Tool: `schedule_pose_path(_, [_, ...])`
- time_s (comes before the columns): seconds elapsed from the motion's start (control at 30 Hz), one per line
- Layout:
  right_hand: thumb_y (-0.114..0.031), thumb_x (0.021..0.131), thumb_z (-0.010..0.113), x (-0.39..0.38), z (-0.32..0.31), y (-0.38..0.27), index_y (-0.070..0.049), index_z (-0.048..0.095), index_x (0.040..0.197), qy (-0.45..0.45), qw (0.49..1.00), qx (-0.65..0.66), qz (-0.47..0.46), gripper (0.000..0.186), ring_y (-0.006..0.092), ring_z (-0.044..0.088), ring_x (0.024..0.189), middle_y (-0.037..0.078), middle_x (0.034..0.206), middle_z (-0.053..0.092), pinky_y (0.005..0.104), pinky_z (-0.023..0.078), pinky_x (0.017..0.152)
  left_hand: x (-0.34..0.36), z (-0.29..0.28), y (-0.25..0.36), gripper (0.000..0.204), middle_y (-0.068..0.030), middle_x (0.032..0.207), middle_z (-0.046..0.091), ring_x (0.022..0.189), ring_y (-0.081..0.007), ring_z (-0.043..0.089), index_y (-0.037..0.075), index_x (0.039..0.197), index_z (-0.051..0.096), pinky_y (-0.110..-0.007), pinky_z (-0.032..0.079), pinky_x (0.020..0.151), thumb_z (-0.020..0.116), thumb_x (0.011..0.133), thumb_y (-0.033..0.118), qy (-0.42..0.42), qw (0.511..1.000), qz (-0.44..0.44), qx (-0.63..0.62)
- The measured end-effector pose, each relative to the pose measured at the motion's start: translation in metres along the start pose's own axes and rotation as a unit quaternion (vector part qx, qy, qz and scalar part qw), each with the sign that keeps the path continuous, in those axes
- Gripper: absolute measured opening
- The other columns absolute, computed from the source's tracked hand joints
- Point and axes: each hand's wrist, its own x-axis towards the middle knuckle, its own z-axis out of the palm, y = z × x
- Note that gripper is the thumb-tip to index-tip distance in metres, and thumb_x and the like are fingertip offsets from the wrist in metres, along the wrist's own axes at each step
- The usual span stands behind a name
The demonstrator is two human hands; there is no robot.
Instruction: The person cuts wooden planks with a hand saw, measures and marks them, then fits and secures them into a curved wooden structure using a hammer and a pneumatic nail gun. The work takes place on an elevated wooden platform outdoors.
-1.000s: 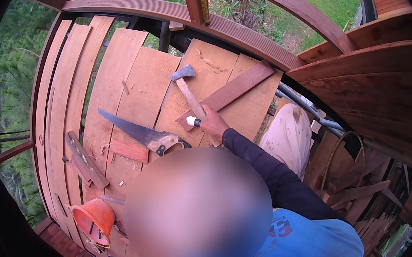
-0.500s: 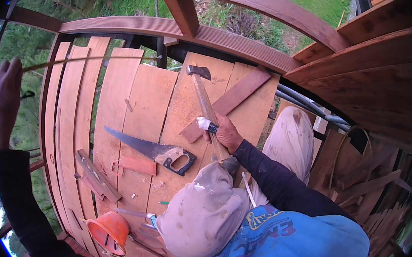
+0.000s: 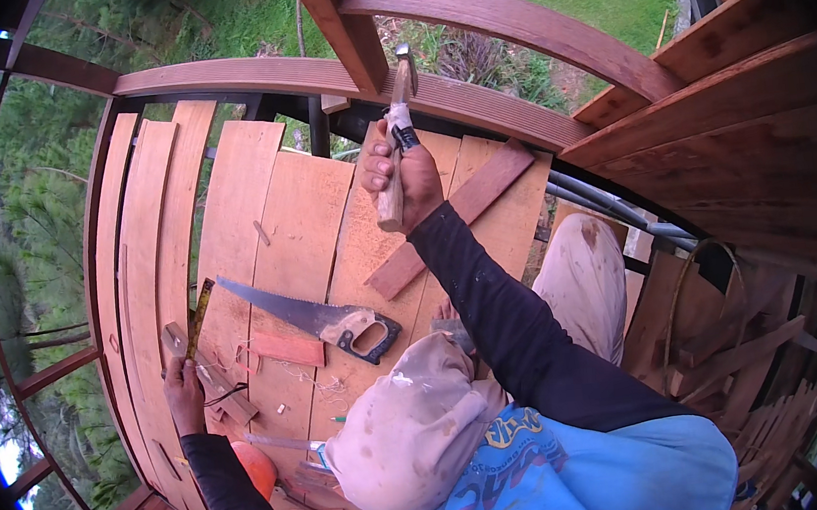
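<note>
My right hand [image 3: 411, 180] is closed round the wooden handle of a hatchet [image 3: 402, 86], raised near the railing with its metal head uppermost. White and black wrapping shows at the thumb side. My left hand [image 3: 183, 386] grips a tape measure, its short length of yellow and dark blade [image 3: 200, 315] sticking up past the fingers; the case is mostly hidden. Beneath that hand lie wood offcuts [image 3: 224, 394]. Between the hands a handsaw [image 3: 310, 315] rests flat on the boards, beside a reddish wood block [image 3: 285, 350].
A dark red plank [image 3: 454, 218] lies across the deck boards [image 3: 269, 205], which have gaps between them. The curved wooden railing [image 3: 240, 73] bounds the far side. An orange bucket [image 3: 255, 467], partly hidden, stands by my left forearm. A plank wall [image 3: 713, 123] rises at right.
My right hand has lifted the hatchet up and away toward the railing. My left hand has come down from the upper left to the offcuts, and the long stretched tape is now short.
</note>
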Motion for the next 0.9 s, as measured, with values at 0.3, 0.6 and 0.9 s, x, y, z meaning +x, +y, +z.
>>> schedule_pose_path(0.3, [-0.03,0.103,0.046,-0.002,0.043,0.006,-0.007,0.051,0.101,-0.139,0.989,-0.025,0.046,0.024,0.0122,0.052,0.053,0.003,0.078,0.048,0.0301,0.048,0.045,-0.028,0.035,-0.031,0.019,-0.0151,0.087,0.059,0.092,-0.0294,0.054,0.001,0.092,0.064,-0.038,0.043,0.081,0.057,0.094,0.018,0.02,0.997,0.039,0.069])
schedule_pose_path(0.6, [-0.024,0.102,0.047,-0.03,0.061,0.018,-0.003,0.054,0.124,-0.2,0.97,0.074,0.115,0.031,0.0139,0.052,0.058,0.004,0.083,0.046,0.0306,0.049,0.05,-0.031,0.054,0.031,0.019,-0.0035,0.068,0.056,0.067,-0.0132,0.051,0.001,0.089,0.064,-0.03,0.04,0.062,0.057,0.095,0.017,0.012,0.998,0.028,0.05])
schedule_pose_path(0.9, [-0.024,0.103,0.046,-0.032,0.015,0.023,-0.004,0.055,0.117,-0.074,0.992,0.086,0.057,0.026,0.0142,0.054,0.062,0.004,0.082,0.048,0.0312,0.05,0.051,-0.026,0.079,0.017,0.018,0.0032,0.066,0.046,0.062,-0.0061,0.042,0.001,0.09,0.062,-0.024,0.035,0.056,0.056,0.098,0.016,-0.038,0.994,-0.024,-0.102])
